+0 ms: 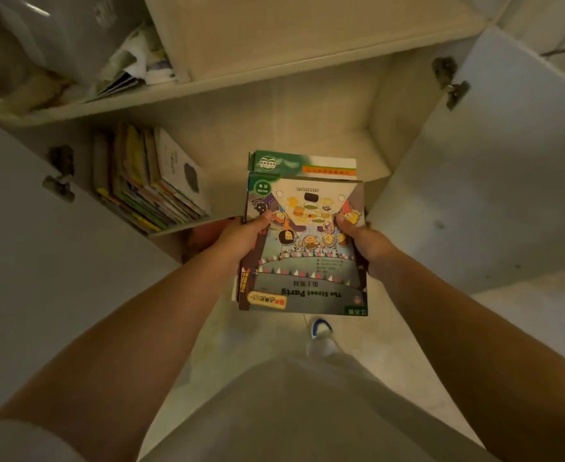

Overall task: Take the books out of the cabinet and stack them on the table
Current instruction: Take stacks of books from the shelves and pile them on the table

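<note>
I hold a small pile of thin picture books (302,261) in front of the open cabinet's lower shelf (307,105). Its top cover reads "The Street Party", upside down to me. My left hand (241,236) grips the pile's left edge, thumb on the cover. On the right edge my right hand (362,240) grips the same way. A green-and-white book (307,163) sticks out at the pile's far end. More books (154,181) lean in a row at the left of the lower shelf.
Both white cabinet doors stand open, the left door (24,248) and the right door (494,181), each with metal hinges. The upper shelf holds bags and papers (74,51) on the left. My foot in a white and blue shoe (321,331) stands on the pale floor below.
</note>
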